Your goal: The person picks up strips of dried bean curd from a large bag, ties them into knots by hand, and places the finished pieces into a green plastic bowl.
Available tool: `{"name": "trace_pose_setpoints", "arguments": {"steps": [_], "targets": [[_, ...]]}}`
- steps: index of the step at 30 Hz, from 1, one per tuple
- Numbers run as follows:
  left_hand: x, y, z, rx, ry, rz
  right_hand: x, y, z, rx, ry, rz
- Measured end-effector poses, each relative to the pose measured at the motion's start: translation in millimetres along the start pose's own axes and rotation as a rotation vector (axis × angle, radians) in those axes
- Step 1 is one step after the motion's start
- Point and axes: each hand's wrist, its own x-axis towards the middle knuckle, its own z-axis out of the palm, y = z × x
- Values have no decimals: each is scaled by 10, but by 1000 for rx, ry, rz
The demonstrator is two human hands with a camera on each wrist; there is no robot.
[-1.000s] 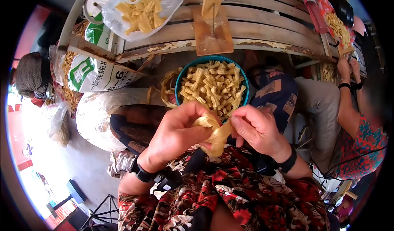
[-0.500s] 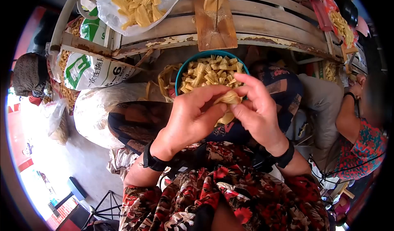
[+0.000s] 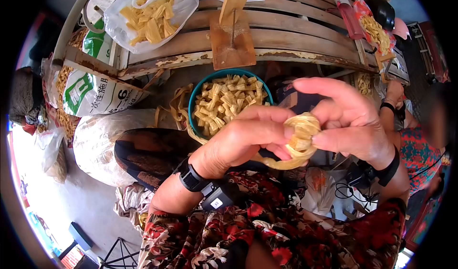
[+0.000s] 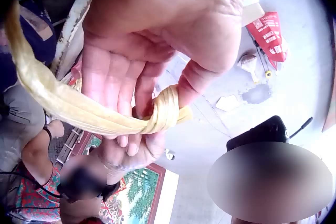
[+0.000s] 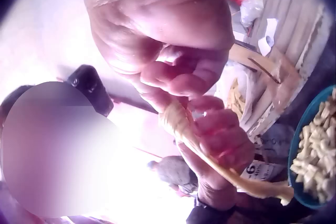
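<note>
A pale yellow flat strip [image 3: 303, 137] is wound into a small roll, and its loose tail trails off to the left below the fingers. My left hand [image 3: 243, 135] pinches the roll's left side between thumb and fingers. On the other side, my right hand [image 3: 353, 121] grips it with the thumb against the coils, its index finger raised. In the left wrist view the tail [image 4: 68, 106] hangs in a long band from the coils. A teal basin [image 3: 193, 97] full of short, bundled yellow pieces [image 3: 229, 97] stands just beyond the left hand.
Behind the basin runs a slatted bench [image 3: 291, 40] with a wooden block and upright rod [image 3: 234, 42] on it. A plastic bag [image 3: 186, 16] of yellow strips lies at its left end. A printed sack [image 3: 105, 94] stands at left. Another person [image 3: 415, 159] sits at right.
Both hands have moved right and closer to the head camera, carrying the strip. The strip now shows as a wound roll with a trailing tail. My right index finger stays lifted.
</note>
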Motion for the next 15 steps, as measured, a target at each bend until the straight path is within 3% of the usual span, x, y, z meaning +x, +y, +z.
{"name": "trace_pose_setpoints", "arguments": {"steps": [3,7,9,11,13,15], "targets": [[-9,3,14,-15,-73,48,47,106,-1,-64,31,-57],[-128,130,61,125,193,-30,181,378,19,-239,214,-308],[-196,148,27,362,339,2,209,577,50,-12,232,-254],[-240,108,-60,517,461,-30,286,686,60,-53,64,-201],[-299,87,-89,608,509,-17,419,757,225,-192,122,-122],[-410,116,-144,609,514,12,389,803,216,-40,134,-180]]}}
